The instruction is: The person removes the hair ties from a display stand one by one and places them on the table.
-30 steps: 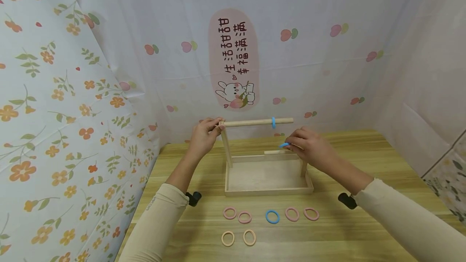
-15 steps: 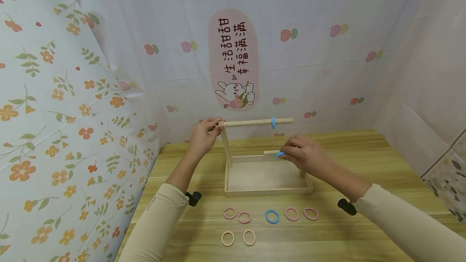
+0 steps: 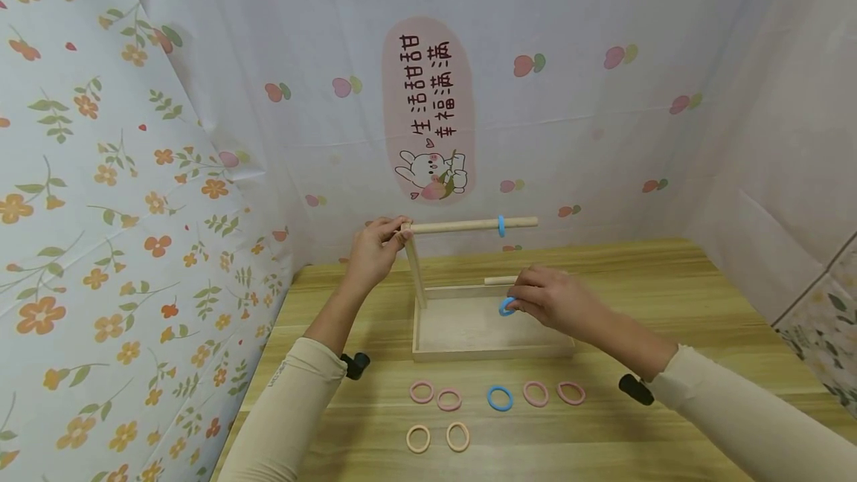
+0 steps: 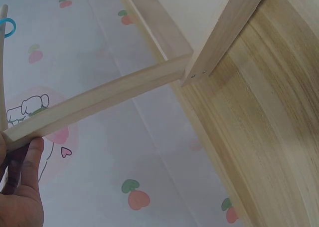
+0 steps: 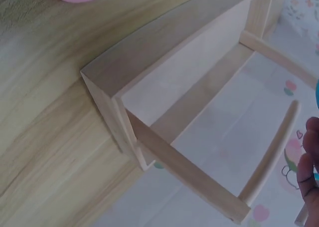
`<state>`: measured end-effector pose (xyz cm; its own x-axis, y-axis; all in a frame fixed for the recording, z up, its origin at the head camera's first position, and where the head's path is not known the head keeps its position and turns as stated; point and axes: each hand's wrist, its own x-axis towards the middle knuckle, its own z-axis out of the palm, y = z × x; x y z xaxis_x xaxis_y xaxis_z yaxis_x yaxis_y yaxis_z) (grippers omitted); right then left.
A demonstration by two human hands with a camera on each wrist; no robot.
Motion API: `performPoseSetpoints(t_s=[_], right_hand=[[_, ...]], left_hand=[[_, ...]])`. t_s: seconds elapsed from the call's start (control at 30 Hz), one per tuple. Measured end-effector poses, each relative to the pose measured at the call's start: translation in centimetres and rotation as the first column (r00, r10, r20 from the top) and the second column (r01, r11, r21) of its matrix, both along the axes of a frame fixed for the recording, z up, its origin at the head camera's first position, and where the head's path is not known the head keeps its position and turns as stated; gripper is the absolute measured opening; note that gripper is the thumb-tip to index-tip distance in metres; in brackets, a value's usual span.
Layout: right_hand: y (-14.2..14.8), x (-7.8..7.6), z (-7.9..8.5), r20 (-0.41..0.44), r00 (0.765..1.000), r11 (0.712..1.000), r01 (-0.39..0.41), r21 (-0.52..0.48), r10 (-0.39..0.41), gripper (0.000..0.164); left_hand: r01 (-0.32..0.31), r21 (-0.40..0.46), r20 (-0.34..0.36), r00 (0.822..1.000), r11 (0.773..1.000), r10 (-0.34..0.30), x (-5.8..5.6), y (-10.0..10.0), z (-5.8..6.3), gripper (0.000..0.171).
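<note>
A wooden stand has a shallow tray base [image 3: 492,353], a tall left post [image 4: 99,97] and a shorter right post [image 5: 184,167]. My left hand [image 3: 370,255] grips the top of the tall post, where the upper rod [image 3: 462,226] juts rightward. One blue ring [image 3: 501,226] hangs on that rod. Over the tray, my right hand [image 3: 562,305] pinches another blue ring [image 3: 505,306], just below and in front of the lower rod [image 3: 498,280]. That ring looks apart from the rod. The hand hides the short post in the head view.
On the wooden table [image 3: 361,430], in front of the tray, lie several pink rings [image 3: 449,410], a blue ring [image 3: 500,409] and two pale-orange rings [image 3: 418,450]. A patterned curtain [image 3: 569,132] stands behind, and another patterned cloth [image 3: 120,244] to the left.
My right hand has come down and slightly left with the blue ring, from above the lower rod to below it. The ring now faces more toward the camera. My left hand stays on the post.
</note>
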<state>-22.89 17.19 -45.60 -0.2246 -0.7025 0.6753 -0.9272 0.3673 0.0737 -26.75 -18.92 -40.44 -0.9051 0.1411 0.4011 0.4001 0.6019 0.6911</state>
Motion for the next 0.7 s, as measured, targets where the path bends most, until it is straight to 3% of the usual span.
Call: performPoseSetpoints(t_s=[0.17, 0.47, 0.7], right_hand=[[0.0, 0.5, -0.2, 0.035, 0.999, 0.999, -0.001, 0.049, -0.001, 0.013], [-0.3, 1.2, -0.4, 0.071, 0.997, 0.993, -0.034, 0.109, 0.026, 0.025], [-0.8, 1.5, -0.7, 0.034, 0.999, 0.993, -0.032, 0.117, 0.028, 0.032]], left_hand=[[0.002, 0.000, 0.000, 1.000, 1.000, -0.002, 0.0, 0.0, 0.0, 0.041], [0.002, -0.007, 0.013, 1.000, 1.000, -0.002, 0.1, 0.0, 0.1, 0.043], [-0.003, -0.012, 0.021, 1.000, 1.000, 0.003, 0.3, 0.0, 0.1, 0.043]])
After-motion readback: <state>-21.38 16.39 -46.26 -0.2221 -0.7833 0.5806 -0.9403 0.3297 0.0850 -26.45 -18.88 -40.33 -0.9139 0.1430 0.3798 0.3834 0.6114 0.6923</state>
